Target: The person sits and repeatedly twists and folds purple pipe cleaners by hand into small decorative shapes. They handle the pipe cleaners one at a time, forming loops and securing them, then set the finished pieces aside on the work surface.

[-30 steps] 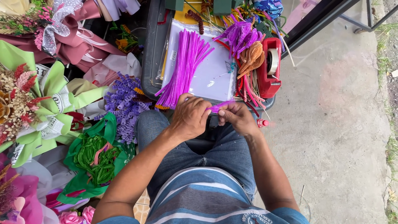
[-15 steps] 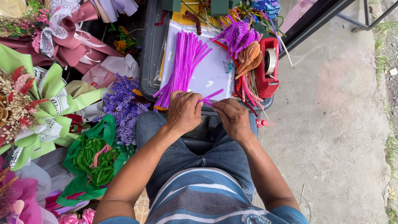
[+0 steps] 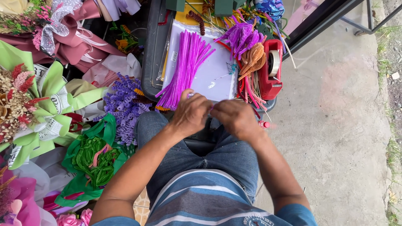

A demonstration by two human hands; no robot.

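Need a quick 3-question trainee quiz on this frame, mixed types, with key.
1. True or false: the left hand and right hand work close together above the lap.
2. The red tape dispenser sits on which side of the purple pipe cleaners? A) left B) right
3. Fill in: the green sticks lie in a ____ paper wrap.

Key: 1 true; 2 B; 3 green.
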